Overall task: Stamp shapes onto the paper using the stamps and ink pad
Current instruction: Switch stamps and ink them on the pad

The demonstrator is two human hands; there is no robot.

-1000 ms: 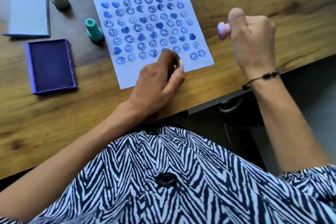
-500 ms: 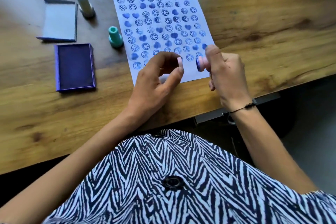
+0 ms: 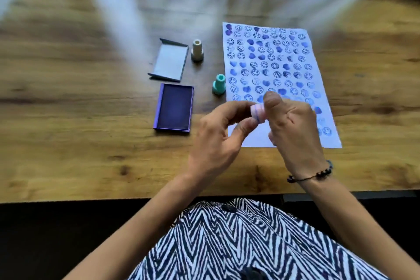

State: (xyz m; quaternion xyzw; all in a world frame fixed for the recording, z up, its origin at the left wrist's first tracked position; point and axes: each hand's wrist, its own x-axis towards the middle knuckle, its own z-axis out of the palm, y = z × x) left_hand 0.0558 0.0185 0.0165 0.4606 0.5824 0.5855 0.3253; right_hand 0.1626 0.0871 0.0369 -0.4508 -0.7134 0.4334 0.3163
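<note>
Daylight falls from the far side, making pale glare streaks on the wooden table (image 3: 91, 143); edges are motion-blurred.

Both forearms reach forward and the left hand (image 3: 218, 138) and right hand (image 3: 293, 129) meet fingertip to fingertip, fingers curled.

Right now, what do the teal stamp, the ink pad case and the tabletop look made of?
Teal stamp: likely moulded plastic, uniform matte colour. Ink pad case: apparently purple plastic with thin straight walls around a dark inked pad. Tabletop: wood or wood-look laminate, showing grain and knots with a slight sheen.
</note>
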